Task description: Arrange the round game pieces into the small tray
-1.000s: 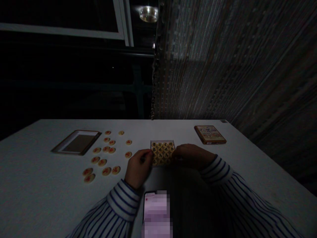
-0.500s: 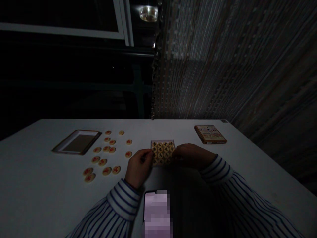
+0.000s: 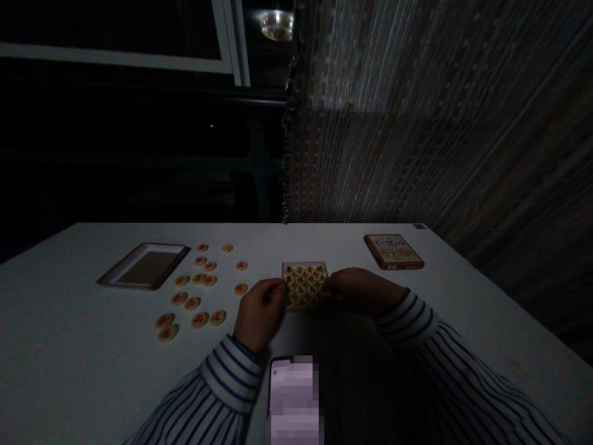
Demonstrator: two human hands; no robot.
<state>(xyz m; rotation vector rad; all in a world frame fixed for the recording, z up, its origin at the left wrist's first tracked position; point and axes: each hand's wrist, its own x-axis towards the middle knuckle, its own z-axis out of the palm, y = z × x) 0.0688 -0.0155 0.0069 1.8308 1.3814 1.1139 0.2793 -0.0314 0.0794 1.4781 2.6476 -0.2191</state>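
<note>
A small square box (image 3: 304, 267) packed with round wooden game pieces bearing black characters sits on the white table (image 3: 69, 371) in front of me. My left hand (image 3: 257, 315) is curled against the box's left side, fingers closed at its edge. My right hand (image 3: 359, 290) is curled against its right side, fingertips touching the pieces. Whether either hand pinches a piece is hidden. Several loose round pieces (image 3: 199, 319) with red characters lie scattered to the left.
An upturned empty box lid (image 3: 143, 266) lies at the far left. A printed orange box (image 3: 393, 250) lies at the right back. A lit phone (image 3: 294, 395) rests near the table's front edge. A bead curtain (image 3: 417, 123) hangs behind the table.
</note>
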